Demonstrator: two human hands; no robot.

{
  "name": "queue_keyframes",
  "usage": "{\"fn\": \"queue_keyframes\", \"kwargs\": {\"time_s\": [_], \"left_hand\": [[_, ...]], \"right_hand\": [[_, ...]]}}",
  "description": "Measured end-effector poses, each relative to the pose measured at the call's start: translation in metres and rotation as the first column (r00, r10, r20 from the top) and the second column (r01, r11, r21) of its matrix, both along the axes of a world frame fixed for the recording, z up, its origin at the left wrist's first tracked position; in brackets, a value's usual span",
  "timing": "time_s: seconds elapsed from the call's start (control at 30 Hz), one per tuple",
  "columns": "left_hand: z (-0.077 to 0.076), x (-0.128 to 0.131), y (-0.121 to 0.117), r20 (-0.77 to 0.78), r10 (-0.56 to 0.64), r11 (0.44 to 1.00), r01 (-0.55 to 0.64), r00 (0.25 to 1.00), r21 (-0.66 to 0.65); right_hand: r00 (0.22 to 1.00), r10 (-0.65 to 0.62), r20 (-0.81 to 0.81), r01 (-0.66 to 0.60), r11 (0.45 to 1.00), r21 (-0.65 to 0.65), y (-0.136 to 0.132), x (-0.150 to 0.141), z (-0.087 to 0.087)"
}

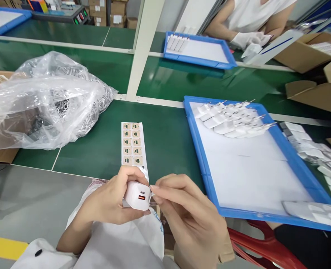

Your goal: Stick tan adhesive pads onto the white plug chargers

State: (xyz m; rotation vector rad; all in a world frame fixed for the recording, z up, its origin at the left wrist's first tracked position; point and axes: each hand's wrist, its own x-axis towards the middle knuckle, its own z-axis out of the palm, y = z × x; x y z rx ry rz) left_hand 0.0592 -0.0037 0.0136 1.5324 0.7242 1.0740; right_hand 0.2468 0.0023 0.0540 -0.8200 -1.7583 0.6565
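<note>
My left hand (113,203) is wrapped round a white USB charger (134,198), whose end with two ports, one of them orange inside, faces up towards me. At the charger's right edge, my right hand (189,209) pinches thumb and forefinger together on a small pale piece too indistinct to name. Just beyond my hands a sticker sheet (132,144) lies on the green table, with two columns of tan labels that have dark cut-outs. The sheet's near end is hidden behind my left hand.
To the right, a blue tray (203,164) holds several white chargers (229,117) with pins. More white pieces (316,149) lie beside it. A clear plastic bag (61,101) of small metallic-looking parts stands left. Across a white post (143,48), a gloved co-worker (249,39) works near another tray (199,50).
</note>
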Motion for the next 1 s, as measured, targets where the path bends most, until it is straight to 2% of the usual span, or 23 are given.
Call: {"fn": "queue_keyframes", "kwargs": {"time_s": [0.1, 0.13, 0.2, 0.3, 0.4, 0.5, 0.7, 0.87, 1.0], "left_hand": [[0.001, 0.001, -0.002, 0.017, -0.027, 0.999, 0.027, 0.999, -0.036], [0.002, 0.001, -0.003, 0.024, -0.03, 0.999, 0.031, 0.999, -0.039], [0.001, 0.002, -0.003, 0.038, -0.022, 0.999, 0.023, 0.999, -0.033], [-0.002, 0.003, -0.004, 0.064, -0.016, 1.0, 0.017, 0.998, -0.013], [-0.004, 0.003, -0.004, 0.05, -0.01, 0.999, 0.012, 0.999, -0.036], [-0.004, 0.003, -0.003, -0.001, 0.001, 0.999, -0.001, 1.0, -0.051], [-0.002, 0.005, 0.001, -0.102, 0.092, 0.993, -0.083, 0.991, 0.082], [-0.005, 0.003, 0.0, -0.089, 0.109, 0.983, -0.094, 0.99, 0.158], [-0.008, 0.002, -0.002, -0.081, 0.087, 0.99, -0.077, 0.993, 0.121]], "right_hand": [[0.988, -0.153, -0.008, 0.152, 0.969, 0.195, 0.0, -0.006, -0.004], [0.987, -0.157, -0.01, 0.155, 0.955, 0.253, -0.001, -0.008, -0.006], [0.996, -0.086, -0.027, 0.09, 0.948, 0.304, -0.003, -0.013, -0.012], [0.991, 0.016, -0.13, 0.011, 0.98, 0.199, -0.007, -0.017, -0.02], [0.984, -0.002, -0.177, 0.007, 1.0, 0.03, -0.014, -0.019, -0.025], [0.993, -0.031, -0.11, 0.026, 0.999, -0.047, -0.02, -0.018, -0.023], [1.0, -0.01, -0.001, 0.01, 0.998, -0.069, -0.02, -0.014, -0.015], [0.998, 0.012, -0.063, -0.018, 0.995, -0.095, -0.013, -0.015, -0.015], [0.995, 0.01, -0.103, -0.016, 0.998, -0.058, -0.014, -0.017, -0.019]]}}
